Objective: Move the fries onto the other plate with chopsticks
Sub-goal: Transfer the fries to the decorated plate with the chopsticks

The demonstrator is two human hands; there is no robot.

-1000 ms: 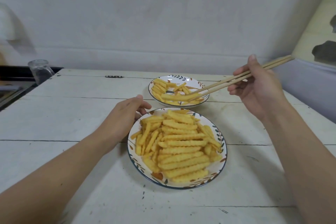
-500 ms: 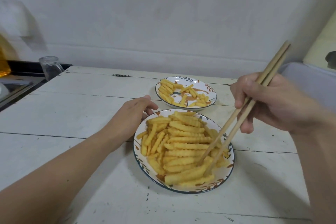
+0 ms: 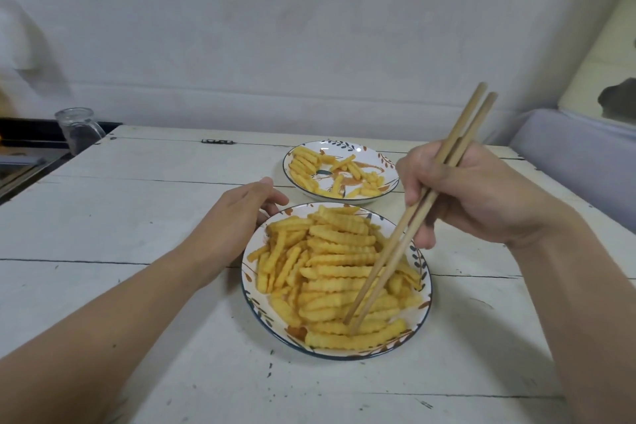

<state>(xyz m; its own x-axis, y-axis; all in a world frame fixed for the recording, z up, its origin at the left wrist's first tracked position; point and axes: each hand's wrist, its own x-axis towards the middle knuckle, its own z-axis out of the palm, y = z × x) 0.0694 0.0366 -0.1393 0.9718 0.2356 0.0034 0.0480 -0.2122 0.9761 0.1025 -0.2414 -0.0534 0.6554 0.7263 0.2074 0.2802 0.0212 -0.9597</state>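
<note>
A near plate (image 3: pixel 425 289) with a leaf pattern holds a big heap of crinkle-cut fries (image 3: pixel 330 272). Behind it a second patterned plate (image 3: pixel 344 145) carries a thinner scatter of fries (image 3: pixel 306 165). My right hand (image 3: pixel 481 196) grips a pair of wooden chopsticks (image 3: pixel 406 227), whose tips dip into the front fries of the near plate. No fry is lifted between the tips. My left hand (image 3: pixel 234 220) rests on the table with its fingers touching the near plate's left rim.
Both plates stand on a white plank table (image 3: pixel 137 217). A clear glass (image 3: pixel 77 129) stands at the back left corner beside a dark counter. A white wall runs behind, and a grey-blue ledge (image 3: pixel 578 155) rises at the right.
The right hand came back from the far plate, where it left a fry, and lowered the chopsticks into the near plate's front fries. The left hand stayed at the rim.
</note>
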